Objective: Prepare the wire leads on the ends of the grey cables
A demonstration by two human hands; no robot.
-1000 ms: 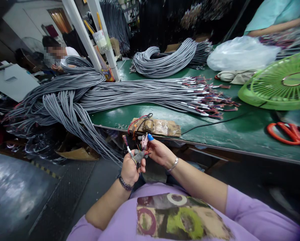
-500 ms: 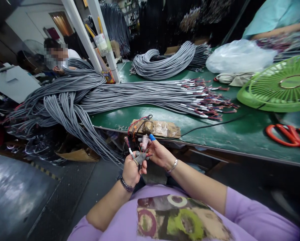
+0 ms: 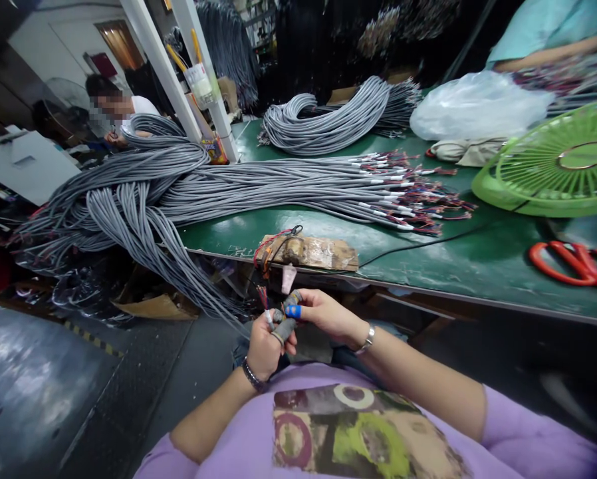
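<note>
My left hand (image 3: 267, 346) is closed around a grey cable, with grey coverings on its thumb and a fingertip. The cable's white sleeve and bundle of thin coloured wires (image 3: 263, 297) stick up above the fist. Against it, my right hand (image 3: 323, 317) pinches thin wires at the left fingertips; its thumb wears a blue cover and its index finger a grey one. Fingers hide most of the pinched wires. Just beyond, a wooden block (image 3: 328, 254) with red and black leads sits at the bench edge, a pale pinkish piece (image 3: 288, 278) hanging below it.
Many grey cables (image 3: 258, 183) with frayed coloured ends lie across the green bench (image 3: 418, 266). Behind is a coiled bundle (image 3: 338, 120). Red-handled scissors (image 3: 572, 263), a green fan (image 3: 568, 159) and a plastic bag (image 3: 478, 110) are at right. Two other people sit farther back.
My right hand has come down from the pinkish piece at the block and closed its thumb and index finger at the left fingertips. The left hand still grips the cable.
</note>
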